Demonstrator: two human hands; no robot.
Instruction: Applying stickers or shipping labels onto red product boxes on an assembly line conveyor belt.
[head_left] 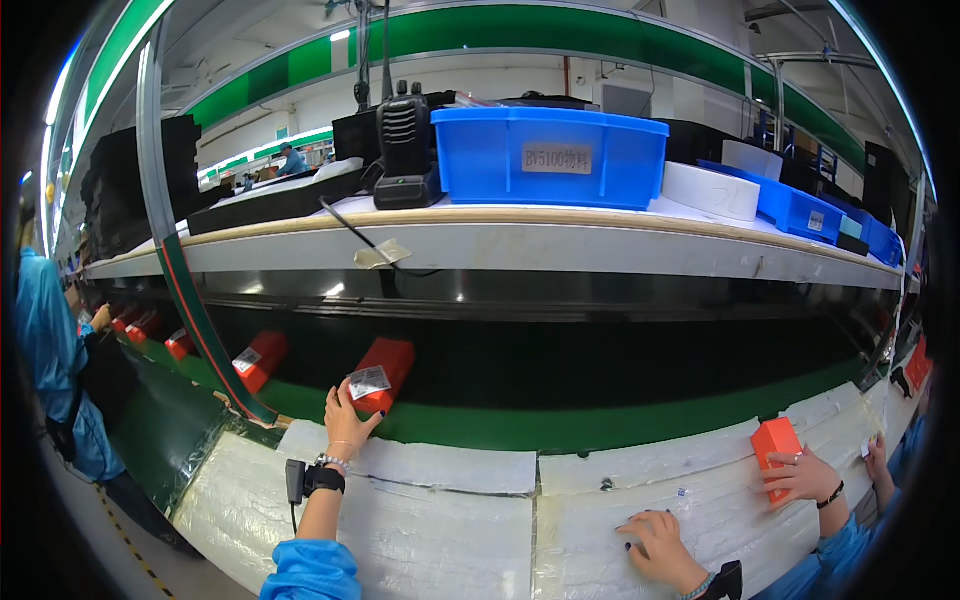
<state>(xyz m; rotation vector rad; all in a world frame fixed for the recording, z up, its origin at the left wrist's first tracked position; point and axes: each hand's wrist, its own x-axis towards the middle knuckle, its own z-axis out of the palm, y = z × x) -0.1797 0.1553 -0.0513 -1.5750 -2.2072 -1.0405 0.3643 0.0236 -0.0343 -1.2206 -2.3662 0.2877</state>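
Observation:
My left hand reaches to the conveyor belt, its fingers and thumb around the near end of a red box with a white label. A wristband carries a small black device beside that wrist. My right hand rests low over the plastic-covered worktop, fingers spread and holding nothing. To its right, another person's hand grips a second red box standing on the worktop.
More red boxes lie along the green belt to the left. A blue bin and a walkie-talkie stand on the shelf above. A metal post rises at left. Co-workers in blue are at both sides.

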